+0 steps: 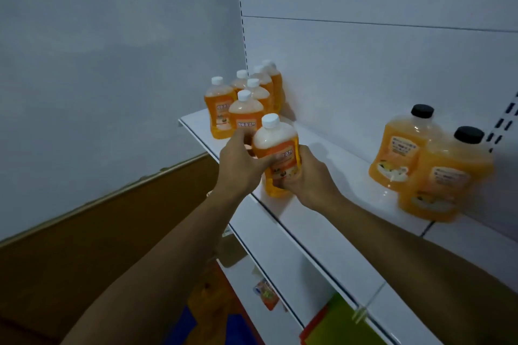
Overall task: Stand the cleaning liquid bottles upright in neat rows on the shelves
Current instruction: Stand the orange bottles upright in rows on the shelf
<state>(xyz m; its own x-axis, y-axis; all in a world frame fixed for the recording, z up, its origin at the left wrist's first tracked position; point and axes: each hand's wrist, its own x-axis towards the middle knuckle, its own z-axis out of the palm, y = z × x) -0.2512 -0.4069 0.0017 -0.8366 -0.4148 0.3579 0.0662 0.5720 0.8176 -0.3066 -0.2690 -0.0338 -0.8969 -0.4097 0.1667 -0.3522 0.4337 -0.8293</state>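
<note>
— So, where is the risk right now?

— Mostly at the shelf (322,204) edge. Both hands hold one white-capped bottle (276,154) close to the front lip. The left hand (241,165) has its fingers wrapped round the bottle's left side, and the right hand (304,176) grips it low on the right. Its base looks to be at or just above the shelf; I cannot tell if it touches.

— And if it goes down badly?

— Set too near the lip, it could tip forward off the shelf. It also tilts slightly, so a loose release might topple it.

— What about its neighbours?

— The cluster of small bottles (246,112) stands just behind the left hand. A knuckle nudge there could knock them like skittles. The two black-capped bottles (431,162) stand well apart, out of harm.
</note>
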